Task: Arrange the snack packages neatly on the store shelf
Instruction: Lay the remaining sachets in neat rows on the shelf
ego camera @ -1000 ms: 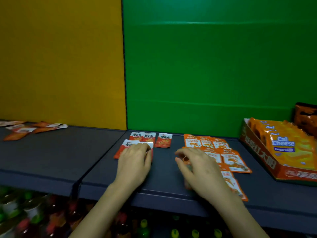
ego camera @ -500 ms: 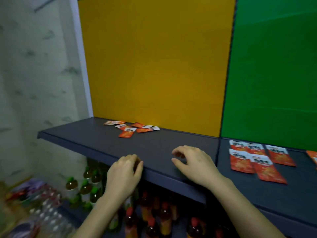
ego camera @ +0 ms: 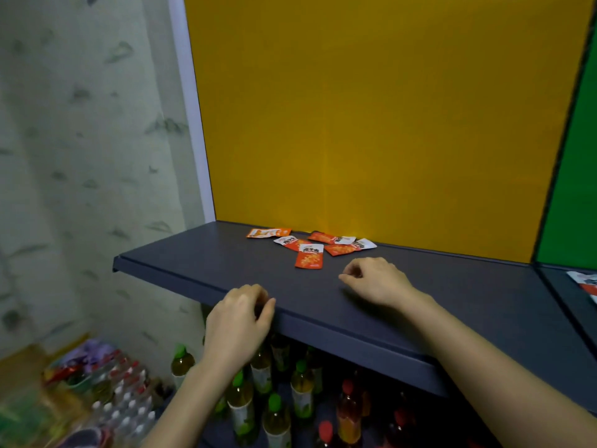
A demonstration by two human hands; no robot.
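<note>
Several small red and orange snack packets (ego camera: 309, 257) lie scattered near the back of the dark grey shelf (ego camera: 200, 263), in front of the yellow panel. The nearest one has a white top and lies slightly apart from the others. My right hand (ego camera: 376, 279) hovers over the shelf just right of and in front of that packet, fingers loosely curled, holding nothing. My left hand (ego camera: 240, 315) is at the shelf's front edge, fingers curled loosely, empty. At the far right edge a corner of another packet (ego camera: 586, 282) shows on the neighbouring shelf.
Below the shelf stand several drink bottles (ego camera: 274, 415) with green and red caps. A pack of small bottles (ego camera: 122, 405) and blurred goods lie at the lower left. A patterned wall is on the left, a green panel (ego camera: 571, 189) on the right.
My view has swung left from the green section to the yellow one. Both hands left the arranged packets and moved towards the scattered pile, the right hand now close to it.
</note>
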